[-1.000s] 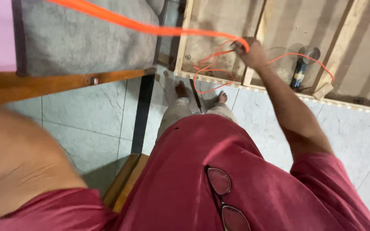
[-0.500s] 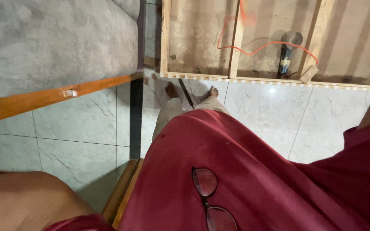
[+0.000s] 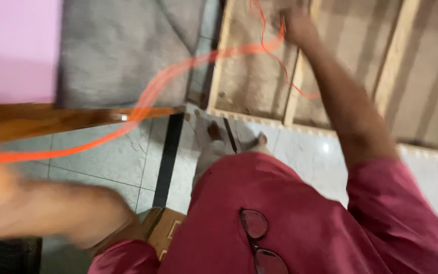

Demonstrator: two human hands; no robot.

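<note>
Right arm stretched forward and up, elbow nearly straight, red sleeve at shoulder. Right hand [image 3: 296, 24] blurred at far end, fingers curled; grip unclear. Left forearm bare, blurred, crossing lower left; left hand out of view.

orange cord [image 3: 178, 76]; dark red shirt [image 3: 300, 218]; pale marbled floor tiles [image 3: 102, 152]
</note>
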